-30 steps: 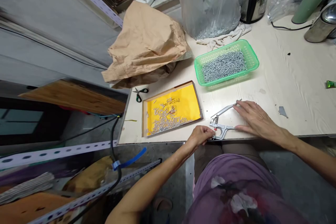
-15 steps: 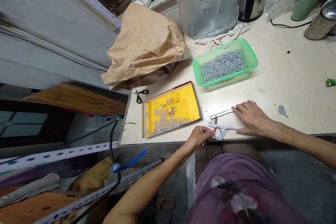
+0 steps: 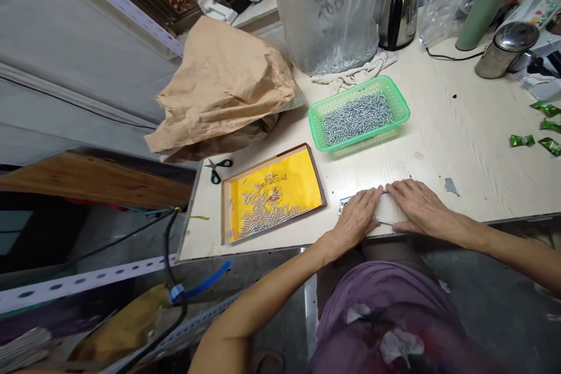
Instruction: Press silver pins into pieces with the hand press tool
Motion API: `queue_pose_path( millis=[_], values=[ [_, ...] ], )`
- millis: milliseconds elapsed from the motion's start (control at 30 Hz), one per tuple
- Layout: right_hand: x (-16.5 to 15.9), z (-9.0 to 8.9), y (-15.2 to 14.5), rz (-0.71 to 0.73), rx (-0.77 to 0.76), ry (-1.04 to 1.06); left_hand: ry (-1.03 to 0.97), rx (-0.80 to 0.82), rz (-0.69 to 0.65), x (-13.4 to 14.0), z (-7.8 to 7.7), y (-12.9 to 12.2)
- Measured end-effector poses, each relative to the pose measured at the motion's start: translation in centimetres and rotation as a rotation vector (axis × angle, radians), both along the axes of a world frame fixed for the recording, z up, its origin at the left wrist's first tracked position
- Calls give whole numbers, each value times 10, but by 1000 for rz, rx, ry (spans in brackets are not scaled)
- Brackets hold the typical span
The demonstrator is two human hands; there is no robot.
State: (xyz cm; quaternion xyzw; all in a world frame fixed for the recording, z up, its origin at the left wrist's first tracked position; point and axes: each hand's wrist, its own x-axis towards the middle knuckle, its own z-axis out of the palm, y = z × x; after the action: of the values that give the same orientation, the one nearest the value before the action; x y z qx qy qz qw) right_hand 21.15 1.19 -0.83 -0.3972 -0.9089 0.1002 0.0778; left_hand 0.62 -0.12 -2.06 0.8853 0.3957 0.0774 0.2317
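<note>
Silver spring-loaded hand pliers (image 3: pixel 344 204) lie at the table's front edge, mostly covered by my hands. My left hand (image 3: pixel 357 215) is wrapped over the pliers' middle and handles, leaving part of the head showing at its left. My right hand (image 3: pixel 416 207) grips the handle ends, fingers on the upper handle and thumb by the lower one. Left of the pliers is a shallow tray (image 3: pixel 318 178) with a yellow lining, where small metal pins (image 3: pixel 263 210) lie scattered. Whether anything sits in the jaws is hidden.
Behind the tray stands a green basket (image 3: pixel 403 114) full of metal pins. Brown paper (image 3: pixel 228 76) and scissors (image 3: pixel 217 169) lie at the left. A clear plastic bag (image 3: pixel 326 11), a kettle (image 3: pixel 398 6) and a metal mug (image 3: pixel 504 49) stand farther back. Green-wrapped sweets (image 3: pixel 521 140) are at right.
My left hand has moved from the pliers' head onto their handles, and the handles now look closer together. My right hand stays on the handle ends. The view has shifted to the right.
</note>
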Motion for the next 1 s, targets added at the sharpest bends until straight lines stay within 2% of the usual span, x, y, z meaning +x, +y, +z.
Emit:
queue_pose_path(
  millis=[133, 267, 467, 633, 767, 900, 1000],
  values=[
    [4, 2, -4, 10, -50, 24, 40, -14, -18, 8, 5, 9],
    [0, -3, -8, -18, -50, 18, 190, -71, -34, 18, 14, 15],
    [1, -11, -15, 9, -60, 38, 221, -83, -12, 21, 16, 8],
    [-1, -16, -21, 19, -26, 78, 235, -46, -6, 23, 8, 4],
    [3, -10, -18, -38, -53, 125, 178, 43, 25, 20, -1, -3],
    [16, -2, -1, 35, -127, 150, 24, 234, 85, 19, -19, -32],
    [22, -6, 20, 33, -109, 61, -61, 300, 95, 24, -31, -57]
  ],
)
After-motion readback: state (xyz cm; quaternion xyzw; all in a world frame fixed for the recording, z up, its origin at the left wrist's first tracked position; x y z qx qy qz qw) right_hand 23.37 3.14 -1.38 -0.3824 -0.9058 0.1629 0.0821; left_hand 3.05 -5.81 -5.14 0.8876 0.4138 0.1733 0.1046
